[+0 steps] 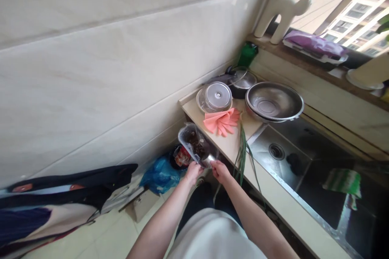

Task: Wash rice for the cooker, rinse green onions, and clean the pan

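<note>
My left hand [193, 172] is closed on the near edge of a clear plastic bag [186, 138] with dark brown pieces in it. My right hand [220, 170] pinches the same bag's near edge further right, beside a shiny pale patch. The fingertips of both hands are partly hidden. The bag hangs just off the counter's left end, its mouth spread wide. Close to my right hand, long green scallions [242, 147] droop over the counter edge. A fanned pink cloth or glove [223, 121] lies on the counter beyond the hands.
Beyond the pink thing stand a lidded pot [218, 96], a dark pan [243, 83] and a large steel basin [275, 103]. To the right is a steel sink [264, 162] with a green-striped cloth [343, 182]. A blue bag [161, 175] sits low at left.
</note>
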A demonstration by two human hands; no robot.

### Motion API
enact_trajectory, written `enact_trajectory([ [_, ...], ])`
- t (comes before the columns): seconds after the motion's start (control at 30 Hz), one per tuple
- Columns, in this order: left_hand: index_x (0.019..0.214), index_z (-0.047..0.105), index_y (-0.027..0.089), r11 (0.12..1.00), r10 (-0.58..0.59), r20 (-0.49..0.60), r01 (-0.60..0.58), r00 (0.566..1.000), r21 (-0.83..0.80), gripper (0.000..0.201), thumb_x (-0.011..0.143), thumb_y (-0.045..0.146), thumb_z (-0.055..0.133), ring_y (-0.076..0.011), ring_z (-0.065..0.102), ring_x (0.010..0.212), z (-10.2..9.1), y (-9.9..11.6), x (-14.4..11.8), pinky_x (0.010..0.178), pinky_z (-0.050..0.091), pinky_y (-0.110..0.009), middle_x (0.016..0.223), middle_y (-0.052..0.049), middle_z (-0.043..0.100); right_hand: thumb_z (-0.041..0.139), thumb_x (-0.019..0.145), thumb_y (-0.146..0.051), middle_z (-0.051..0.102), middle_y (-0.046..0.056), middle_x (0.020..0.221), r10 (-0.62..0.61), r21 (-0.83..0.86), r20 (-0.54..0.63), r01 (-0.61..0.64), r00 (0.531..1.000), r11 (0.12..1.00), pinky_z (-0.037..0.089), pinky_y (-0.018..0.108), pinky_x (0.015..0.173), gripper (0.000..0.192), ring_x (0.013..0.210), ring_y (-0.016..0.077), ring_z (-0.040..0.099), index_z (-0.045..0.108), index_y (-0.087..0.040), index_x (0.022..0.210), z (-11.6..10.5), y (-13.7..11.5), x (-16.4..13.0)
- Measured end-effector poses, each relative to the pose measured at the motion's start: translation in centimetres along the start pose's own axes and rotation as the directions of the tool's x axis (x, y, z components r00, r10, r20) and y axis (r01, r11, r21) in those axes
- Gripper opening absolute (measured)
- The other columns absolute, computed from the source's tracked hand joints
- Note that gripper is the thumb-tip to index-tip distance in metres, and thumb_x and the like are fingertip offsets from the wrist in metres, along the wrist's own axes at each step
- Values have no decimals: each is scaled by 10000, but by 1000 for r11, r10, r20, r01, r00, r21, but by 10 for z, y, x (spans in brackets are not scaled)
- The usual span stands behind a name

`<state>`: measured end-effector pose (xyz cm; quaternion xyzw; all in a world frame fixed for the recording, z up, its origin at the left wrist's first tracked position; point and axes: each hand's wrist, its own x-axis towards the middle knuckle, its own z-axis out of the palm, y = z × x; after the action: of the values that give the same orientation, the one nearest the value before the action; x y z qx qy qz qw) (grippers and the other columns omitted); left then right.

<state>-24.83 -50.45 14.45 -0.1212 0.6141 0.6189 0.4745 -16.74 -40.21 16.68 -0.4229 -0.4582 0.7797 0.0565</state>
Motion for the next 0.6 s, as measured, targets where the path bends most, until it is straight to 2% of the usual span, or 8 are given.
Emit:
enact_trajectory([
  [0.1, 769, 648, 141, 1000, -26, -5, 27, 1000, 9, 111, 663, 110, 653, -135, 631, 633, -4, 0, 1, 697, 511, -257, 676, -39, 677, 694, 674, -435, 380, -89, 422, -71, -116, -49, 65, 996, 991, 174, 211, 390, 365, 371, 55, 263, 422, -210, 582, -1, -6, -14],
  [0.17, 793, 639, 139, 999, -43, 0, 43, 999, 24, 103, 691, 127, 644, -142, 639, 647, -9, -1, 3, 721, 521, -272, 697, -46, 681, 636, 757, -304, 493, -51, 513, -326, -427, 11, 299, 945, 853, 260, 220, 466, 178, 458, 82, 389, 535, -191, 664, -2, -18, -31],
  [0.2, 819, 638, 135, 998, -54, 6, 54, 999, 34, 119, 700, 141, 646, -154, 651, 671, -12, -1, 4, 741, 526, -285, 723, -57, 688, 596, 791, -237, 544, -34, 574, -463, -610, 110, 427, 879, 667, 289, 229, 512, 92, 515, 96, 441, 575, -189, 715, -3, -26, -42],
  [0.23, 858, 638, 133, 997, -66, 14, 65, 998, 47, 155, 705, 156, 654, -170, 665, 705, -15, -2, 5, 763, 529, -300, 759, -69, 697, 555, 819, -180, 580, -19, 627, -557, -748, 242, 518, 795, 415, 302, 241, 550, 81, 561, 106, 473, 595, -191, 749, -5, -35, -54],
  [0.3, 954, 625, 139, 993, -91, 26, 89, 996, 78, 267, 696, 176, 684, -201, 685, 769, -22, -4, 7, 794, 531, -322, 841, -87, 706, 501, 856, -118, 603, -4, 665, -594, -831, 462, 556, 659, -30, 297, 264, 581, 155, 589, 117, 492, 588, -189, 749, -13, -50, -78],
  [0.37, 1037, 596, 153, 987, -115, 6, 113, 993, 118, 374, 681, 181, 709, -209, 691, 786, -29, -9, 8, 803, 531, -323, 892, -87, 698, 491, 877, -112, 586, -4, 632, -577, -823, 549, 511, 605, -248, 283, 281, 576, 189, 565, 120, 480, 557, -184, 716, -24, -61, -98],
  [0.47, 1111, 539, 171, 969, -148, -78, 160, 986, 188, 426, 710, 175, 686, -175, 689, 736, -40, -19, 8, 785, 533, -309, 908, -73, 673, 479, 898, -128, 581, 0, 625, -588, -855, 515, 426, 624, -297, 277, 290, 576, 198, 558, 126, 481, 544, -187, 721, -49, -67, -118],
  [0.6, 1006, 543, 197, 935, -175, -139, 209, 975, 287, 251, 766, 152, 605, -161, 686, 693, -51, -36, -1, 748, 525, -295, 871, -62, 663, 447, 915, -171, 617, 27, 672, -586, -924, 352, 370, 730, -93, 297, 283, 597, 206, 583, 137, 505, 591, -206, 772, -99, -64, -142],
])
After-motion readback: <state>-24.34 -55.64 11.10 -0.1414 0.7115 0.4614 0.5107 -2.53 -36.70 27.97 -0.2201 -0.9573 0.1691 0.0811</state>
